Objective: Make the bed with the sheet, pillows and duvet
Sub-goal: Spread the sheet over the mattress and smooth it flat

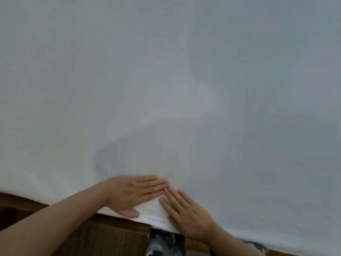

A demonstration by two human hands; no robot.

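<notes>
Sheet (pixel 166 80) white, softly creased | left hand (pixel 134 194) flat on edge | right hand (pixel 186 213) flat beside it

dim, flat, bluish light, no glare, source can't be told. whole frame soft and smeary; white sheet (pixel 166 80) shows almost no texture, only vague grey shading at a fold in the middle and a darker patch upper right. wide-angle bend curves the sheet edge at bottom; hands cast faint shadows.
</notes>
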